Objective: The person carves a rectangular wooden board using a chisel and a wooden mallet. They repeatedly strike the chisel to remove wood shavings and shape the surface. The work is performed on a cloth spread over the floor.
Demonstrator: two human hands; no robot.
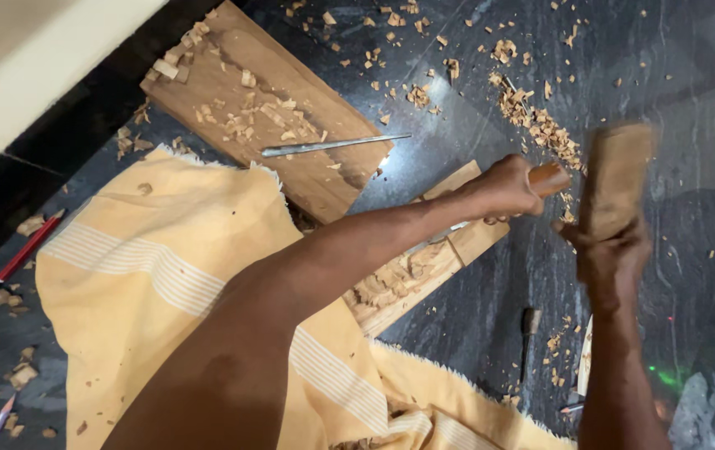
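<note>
Yellow cloth [149,275] with pale stripes covers the person's lap closest to the lens, catching wood chips. Over it the left arm stretches out, and the left hand [503,187] closes around the wooden handle of a chisel [549,177], keeping its blade slanted down onto the carved wood strip [411,275] that lies on the dark stone floor [474,350], partly under the arm. Just beside it, the right hand [612,258] clamps a blurred wooden mallet [617,175], head raised level with the chisel's butt, apparently for striking. Farther off, a spare metal chisel [332,146] rests on a shaving-strewn board [265,108]. A red pencil [24,254] lies at left.
</note>
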